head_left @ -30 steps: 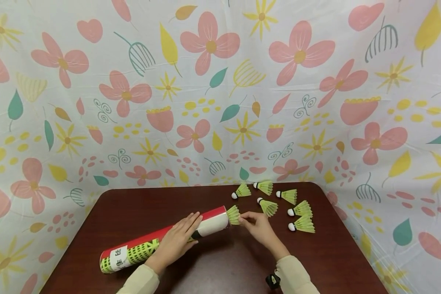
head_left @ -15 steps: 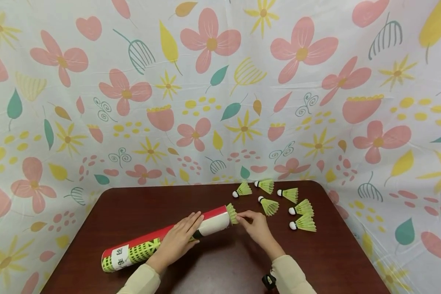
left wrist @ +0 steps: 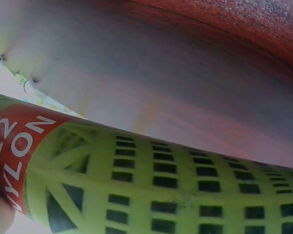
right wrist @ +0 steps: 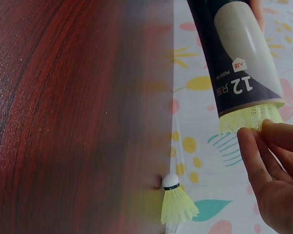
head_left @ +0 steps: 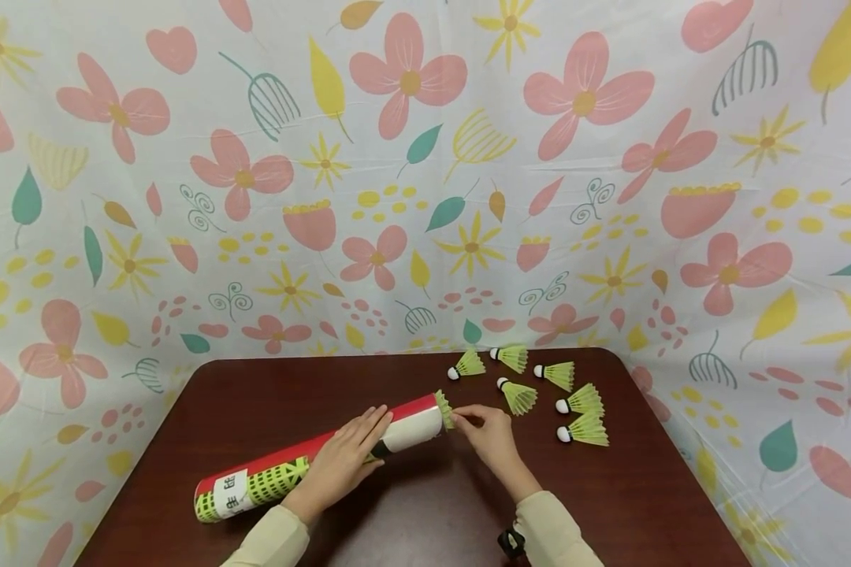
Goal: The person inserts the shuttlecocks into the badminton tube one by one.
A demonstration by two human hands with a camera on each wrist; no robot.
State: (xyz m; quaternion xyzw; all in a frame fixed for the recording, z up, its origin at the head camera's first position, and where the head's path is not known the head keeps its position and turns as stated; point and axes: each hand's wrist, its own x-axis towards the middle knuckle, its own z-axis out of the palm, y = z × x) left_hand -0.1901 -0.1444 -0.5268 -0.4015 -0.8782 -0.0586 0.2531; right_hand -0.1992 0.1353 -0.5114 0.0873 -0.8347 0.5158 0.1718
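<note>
Fingertips (right wrist: pixel 244 138) of the right hand (head_left: pixel 492 438) pinch the skirt of one yellow shuttlecock (right wrist: pixel 234 122) by its outer edge. Just ahead of them that skirt sits in the mouth of the tube (head_left: pixel 276 474), with only a narrow ring showing past the rim. From my end I judge this one nearly in, cork first, but not yet let go.

Farther ahead of those fingertips, the left hand (head_left: pixel 347 450) grasps the tube, its fingers laid over the top and its thumb on the near side; I take that as steadying it.

What is left, as far as I can see, lies beyond and to the right of the pinching fingers: six loose shuttlecocks (head_left: pixel 519 400), the nearest just past the hand, three closer to the back edge of the table (head_left: pixel 425 520), and two side by side farther right. How many sit deeper in the tube I cannot tell (the print near its rim reads 12, which proves nothing about its contents).

My count, moving outward: two hands, both occupied; one tube; seven shuttlecocks in sight, one at the fingertips and six untouched; one table under everything; and, farthest from the fingers, one floral cloth (head_left: pixel 397 197) hanging behind.
</note>
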